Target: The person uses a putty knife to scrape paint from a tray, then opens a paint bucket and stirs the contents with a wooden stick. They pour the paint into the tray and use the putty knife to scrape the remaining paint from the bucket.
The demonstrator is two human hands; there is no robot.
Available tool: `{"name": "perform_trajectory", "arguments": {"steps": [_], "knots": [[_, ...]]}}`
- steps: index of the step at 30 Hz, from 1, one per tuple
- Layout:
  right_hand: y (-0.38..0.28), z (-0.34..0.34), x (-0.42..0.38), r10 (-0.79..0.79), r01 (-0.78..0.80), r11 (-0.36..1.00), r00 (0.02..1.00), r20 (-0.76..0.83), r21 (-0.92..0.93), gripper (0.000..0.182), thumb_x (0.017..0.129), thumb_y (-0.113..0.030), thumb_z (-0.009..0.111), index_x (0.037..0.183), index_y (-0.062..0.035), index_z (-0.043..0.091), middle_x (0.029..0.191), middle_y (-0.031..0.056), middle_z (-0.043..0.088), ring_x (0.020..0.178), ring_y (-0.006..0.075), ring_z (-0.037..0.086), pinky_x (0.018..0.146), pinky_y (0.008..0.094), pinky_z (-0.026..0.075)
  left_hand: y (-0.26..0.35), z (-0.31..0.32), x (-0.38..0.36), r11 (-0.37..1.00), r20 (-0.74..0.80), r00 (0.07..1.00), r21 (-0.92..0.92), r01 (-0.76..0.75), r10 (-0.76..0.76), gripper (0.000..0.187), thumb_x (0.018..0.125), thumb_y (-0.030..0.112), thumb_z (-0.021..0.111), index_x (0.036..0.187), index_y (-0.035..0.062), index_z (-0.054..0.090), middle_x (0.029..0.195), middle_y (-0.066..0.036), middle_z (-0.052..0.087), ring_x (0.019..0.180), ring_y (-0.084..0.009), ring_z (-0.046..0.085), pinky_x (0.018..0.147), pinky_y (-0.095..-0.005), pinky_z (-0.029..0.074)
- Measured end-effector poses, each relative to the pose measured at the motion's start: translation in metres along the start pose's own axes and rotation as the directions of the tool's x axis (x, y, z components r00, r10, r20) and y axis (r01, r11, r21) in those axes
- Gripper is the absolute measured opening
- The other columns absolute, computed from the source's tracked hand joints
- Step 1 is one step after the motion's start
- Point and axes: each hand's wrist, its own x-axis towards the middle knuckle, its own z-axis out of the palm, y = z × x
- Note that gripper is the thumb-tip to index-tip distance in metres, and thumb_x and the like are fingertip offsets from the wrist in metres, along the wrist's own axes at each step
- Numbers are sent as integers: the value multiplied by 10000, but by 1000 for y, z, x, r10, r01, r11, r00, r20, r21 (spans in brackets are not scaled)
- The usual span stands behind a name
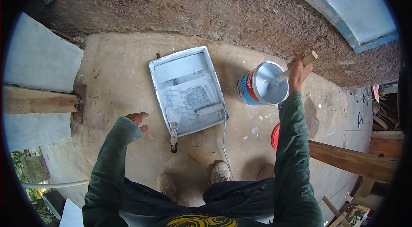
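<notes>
My right hand [297, 72] is closed around a wooden stick [310, 58]. The stick's lower end dips into pale grey-blue paint [269, 82] in a blue and red paint bucket [247, 89]. Over the floor on the left, my left hand [137, 119] holds nothing, its fingers apart. Just right of it lies a paint-smeared tray [158, 94], apart from the hand. A paint roller [210, 109] rests inside, near the tray's lower right corner. A flat-bladed tool [173, 130] leans over the near rim, its handle sticking out.
A rough brown wall base [180, 8] runs along the far side. A red lid [274, 136] is partly hidden behind my right sleeve. A broken shard [201, 155] lies before my shoes [219, 172]. Wooden beams stand at left [40, 100] and right [347, 160].
</notes>
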Motion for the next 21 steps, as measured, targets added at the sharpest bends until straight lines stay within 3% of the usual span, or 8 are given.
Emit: {"name": "perform_trajectory", "arguments": {"steps": [2, 5, 7, 10, 13, 16, 18, 21], "knots": [[8, 12, -9, 5, -6, 984, 1000, 7, 179, 242, 841, -65, 590, 675, -98, 417, 583, -14, 430, 470, 91, 428, 438, 263, 376, -4, 5, 2, 1000, 2, 1000, -18, -12, 12, 457, 833, 292, 696, 1227, 116, 546, 1087, -165, 658, 989, -331, 638, 853, -415, 512], [13, 16, -19, 68, -89, 958, 994, 86, 274, 230, 840, -76, 581, 687, -104, 411, 579, -17, 414, 451, 91, 403, 434, 275, 366, 1, 2, 3, 999, 3, 1000, -26, -22, 22, 458, 833, 301, 695, 1225, 117, 545, 1071, -164, 659, 982, -330, 639, 849, -414, 512], [7, 5, -12, 238, -419, 812, 873, 426, 405, 218, 839, -100, 575, 697, -109, 411, 565, -22, 382, 430, 90, 368, 427, 284, 351, 1, 3, 1, 1000, -2, 1000, -25, -16, 16, 460, 832, 306, 696, 1224, 118, 545, 1062, -163, 659, 978, -328, 639, 847, -412, 512], [-3, -12, 2, 369, -491, 844, 822, 433, 213, 210, 841, -125, 570, 699, -113, 416, 553, -30, 355, 415, 87, 340, 413, 281, 336, -3, 3, 0, 1000, -76, 997, -25, -17, 15, 495, 805, 295, 748, 1256, 183, 577, 1008, -129, 658, 838, -245, 657, 762, -360, 549], [-17, -10, 4, 197, -202, 979, 967, 160, 14, 253, 836, -145, 596, 650, -89, 435, 552, -16, 426, 430, 91, 398, 403, 268, 339, 1, -3, -2, 1000, -47, 999, -5, -24, 23, 492, 805, 293, 747, 1255, 183, 581, 1011, -127, 658, 838, -246, 653, 760, -359, 549], [3, -3, 0, -46, 48, 998, 997, 60, -41, 286, 843, -116, 609, 634, -88, 416, 577, -7, 459, 475, 87, 436, 427, 264, 358, 8, -6, -6, 999, 32, 999, -26, 32, -31, 468, 842, 315, 682, 1236, 110, 533, 1069, -164, 657, 972, -337, 636, 847, -419, 509], [2, 13, -18, 12, -26, 988, 996, 90, 155, 258, 843, -75, 592, 665, -103, 407, 572, -27, 408, 467, 86, 410, 448, 262, 357, -4, 4, -3, 999, -1, 999, 20, -43, 43, 464, 850, 316, 672, 1240, 109, 529, 1057, -163, 658, 973, -339, 634, 841, -422, 507], [4, 14, -23, 84, -121, 958, 985, 151, 259, 220, 844, -86, 578, 692, -103, 421, 567, -31, 388, 451, 89, 401, 445, 265, 359, 1, 1, -5, 999, -11, 998, -1, -54, 54, 465, 857, 319, 663, 1247, 107, 524, 1068, -166, 656, 980, -342, 631, 844, -422, 506]]}}
